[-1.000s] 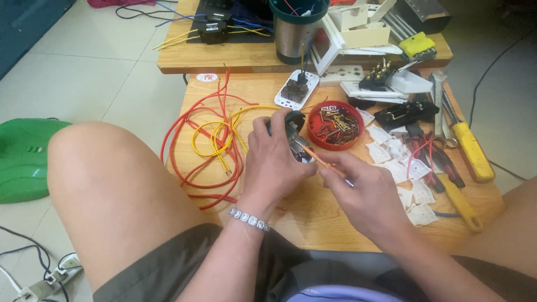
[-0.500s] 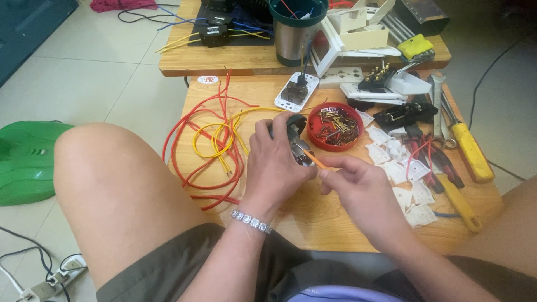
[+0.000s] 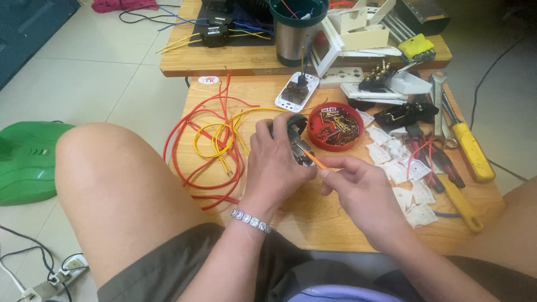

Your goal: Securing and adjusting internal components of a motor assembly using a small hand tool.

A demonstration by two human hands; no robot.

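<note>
Hands working a small electrical part over a low wooden table [image 3: 335,235], seen from the head camera.

Going left to right: a tangle of red and yellow wires [image 3: 215,142] is lying at 9 o'clock from the hands, seemingly pushed aside to keep the working spot free. The left hand [image 3: 277,162] is curling shut around a small black-and-metal electrical part [image 3: 299,148], holding it just above the tabletop at centre, probably to steady it. The right hand [image 3: 363,187] is pinching a thin orange-shafted tool [image 3: 314,161] between thumb and fingertips, its tip angling up into the part from 4 o'clock. A red round tray of small brass pieces [image 3: 335,126] is sitting at 1 o'clock, within easy reach. A yellow-handled screwdriver [image 3: 472,151] is lying at 3 o'clock.
</note>
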